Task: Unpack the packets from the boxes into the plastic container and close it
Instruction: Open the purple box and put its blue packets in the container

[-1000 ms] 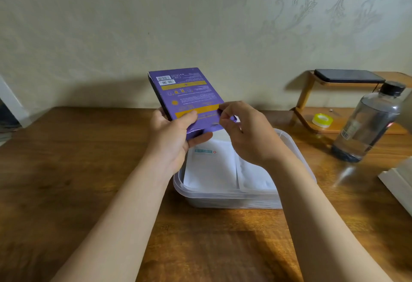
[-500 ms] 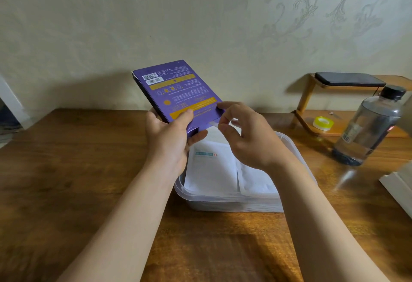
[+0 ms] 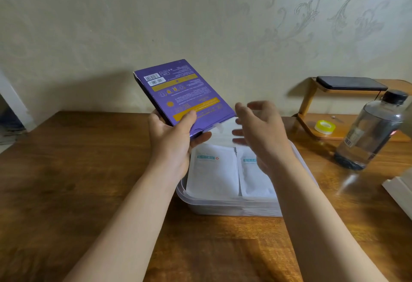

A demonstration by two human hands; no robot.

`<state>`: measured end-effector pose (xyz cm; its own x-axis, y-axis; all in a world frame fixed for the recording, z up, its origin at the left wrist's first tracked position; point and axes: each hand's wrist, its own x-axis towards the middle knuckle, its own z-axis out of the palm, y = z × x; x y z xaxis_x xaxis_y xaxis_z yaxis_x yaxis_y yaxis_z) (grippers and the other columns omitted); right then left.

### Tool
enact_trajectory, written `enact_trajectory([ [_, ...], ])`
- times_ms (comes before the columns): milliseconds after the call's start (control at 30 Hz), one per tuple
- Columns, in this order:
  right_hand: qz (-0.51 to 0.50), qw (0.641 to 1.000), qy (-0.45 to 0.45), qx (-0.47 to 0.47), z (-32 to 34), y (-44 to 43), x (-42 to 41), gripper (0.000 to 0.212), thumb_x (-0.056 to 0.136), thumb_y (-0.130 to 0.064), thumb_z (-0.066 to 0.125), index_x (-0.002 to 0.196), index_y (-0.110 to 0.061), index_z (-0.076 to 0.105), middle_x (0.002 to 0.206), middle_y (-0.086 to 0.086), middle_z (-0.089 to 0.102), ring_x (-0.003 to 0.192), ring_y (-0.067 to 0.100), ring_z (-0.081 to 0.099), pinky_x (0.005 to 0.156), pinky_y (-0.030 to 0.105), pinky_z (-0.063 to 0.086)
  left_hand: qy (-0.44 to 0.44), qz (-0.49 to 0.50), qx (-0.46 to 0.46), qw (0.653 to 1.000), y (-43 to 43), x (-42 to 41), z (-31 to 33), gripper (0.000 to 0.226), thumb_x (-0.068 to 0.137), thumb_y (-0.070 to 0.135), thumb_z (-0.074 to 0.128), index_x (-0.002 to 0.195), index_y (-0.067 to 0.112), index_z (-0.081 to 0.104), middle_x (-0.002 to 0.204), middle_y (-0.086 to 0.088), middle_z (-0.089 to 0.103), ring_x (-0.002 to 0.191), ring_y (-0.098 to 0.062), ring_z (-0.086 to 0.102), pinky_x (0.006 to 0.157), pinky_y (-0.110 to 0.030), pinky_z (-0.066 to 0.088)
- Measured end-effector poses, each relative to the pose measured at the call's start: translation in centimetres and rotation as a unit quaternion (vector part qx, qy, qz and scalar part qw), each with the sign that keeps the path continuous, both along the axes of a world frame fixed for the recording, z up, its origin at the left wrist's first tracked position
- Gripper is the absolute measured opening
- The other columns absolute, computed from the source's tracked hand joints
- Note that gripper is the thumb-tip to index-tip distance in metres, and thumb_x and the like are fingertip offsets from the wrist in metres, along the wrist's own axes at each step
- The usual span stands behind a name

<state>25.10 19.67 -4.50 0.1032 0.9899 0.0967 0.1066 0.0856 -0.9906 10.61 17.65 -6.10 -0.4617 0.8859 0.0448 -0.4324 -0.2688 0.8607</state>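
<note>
My left hand (image 3: 174,141) grips the lower end of a flat purple box (image 3: 180,94), tilted up above the far left corner of the clear plastic container (image 3: 223,206). White packets (image 3: 225,133) slide out of the box's open lower end. My right hand (image 3: 260,132) hovers open and blurred just right of that opening, over the container. Two white packets (image 3: 214,170) with teal labels lie side by side inside the container, which has no lid on it.
On the wooden table (image 3: 66,181) a clear water bottle (image 3: 370,132) with a black cap stands at the right. Behind it a wooden stand (image 3: 310,101) carries a black phone (image 3: 350,83) and a yellow tape roll (image 3: 324,127). A white object (image 3: 399,190) sits at the right edge.
The right hand has let go of the box's end flap and opened. The left hand has raised and tilted the box, and white packets now poke out of its lower end.
</note>
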Motion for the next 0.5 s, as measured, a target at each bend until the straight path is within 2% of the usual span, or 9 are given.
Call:
enact_trajectory([
  [67, 0.051, 0.993, 0.044, -0.096, -0.1, -0.2, -0.6, 0.053, 0.088, -0.050, 0.068, 0.123, -0.016, 0.048, 0.104, 0.011, 0.066, 0.076, 0.023, 0.073, 0.069, 0.040, 0.063, 0.005, -0.016, -0.001, 1.000, -0.1, 0.5, -0.2, 0.045, 0.094, 0.000, 0.068, 0.132, 0.009, 0.046, 0.114, -0.013, 0.072, 0.083, -0.026, 0.078, 0.054, -0.033, 0.059],
  [167, 0.093, 0.988, 0.071, -0.097, -1.0, -0.4, -1.5, 0.055, 0.084, -0.044, 0.076, 0.121, -0.010, 0.052, 0.101, 0.012, 0.072, 0.077, 0.026, 0.073, 0.069, 0.038, 0.062, 0.025, -0.031, -0.002, 0.999, -0.2, 1.1, -0.5, 0.042, 0.096, 0.002, 0.066, 0.132, 0.010, 0.046, 0.115, -0.015, 0.073, 0.086, -0.031, 0.077, 0.056, -0.035, 0.060],
  [267, 0.104, 0.990, 0.072, -0.068, -1.4, -0.5, -1.8, 0.059, 0.076, -0.034, 0.086, 0.118, -0.016, 0.049, 0.103, 0.007, 0.075, 0.084, 0.027, 0.076, 0.074, 0.038, 0.060, 0.040, -0.037, 0.006, 0.998, 0.1, 1.3, -0.9, 0.040, 0.097, 0.007, 0.066, 0.131, 0.013, 0.045, 0.119, -0.015, 0.072, 0.099, -0.037, 0.075, 0.072, -0.055, 0.063],
  [333, 0.126, 0.987, 0.082, -0.063, -1.5, -0.5, -1.7, 0.065, 0.073, -0.023, 0.090, 0.120, -0.016, 0.046, 0.104, 0.008, 0.076, 0.086, 0.030, 0.076, 0.079, 0.042, 0.060, 0.049, -0.033, 0.006, 0.998, 0.1, 1.4, -0.9, 0.037, 0.098, 0.013, 0.066, 0.129, 0.016, 0.046, 0.120, -0.013, 0.072, 0.102, -0.038, 0.074, 0.085, -0.067, 0.057],
  [400, 0.157, 0.978, 0.127, -0.047, -1.6, -0.6, -1.6, 0.072, 0.072, -0.005, 0.088, 0.127, -0.009, 0.042, 0.107, 0.017, 0.074, 0.090, 0.036, 0.074, 0.081, 0.052, 0.060, 0.052, -0.027, 0.001, 0.998, 0.0, 1.5, -0.7, 0.033, 0.101, 0.017, 0.063, 0.129, 0.015, 0.046, 0.120, -0.012, 0.073, 0.102, -0.037, 0.074, 0.087, -0.068, 0.056],
  [500, 0.189, 0.970, 0.152, -0.034, -1.5, -0.5, -1.2, 0.075, 0.073, 0.013, 0.080, 0.131, -0.008, 0.038, 0.107, 0.025, 0.071, 0.092, 0.042, 0.072, 0.081, 0.059, 0.059, 0.024, -0.029, -0.013, 0.999, 0.0, 1.5, -0.7, 0.027, 0.103, 0.018, 0.061, 0.126, 0.015, 0.049, 0.115, -0.012, 0.074, 0.095, -0.033, 0.077, 0.078, -0.055, 0.063],
])
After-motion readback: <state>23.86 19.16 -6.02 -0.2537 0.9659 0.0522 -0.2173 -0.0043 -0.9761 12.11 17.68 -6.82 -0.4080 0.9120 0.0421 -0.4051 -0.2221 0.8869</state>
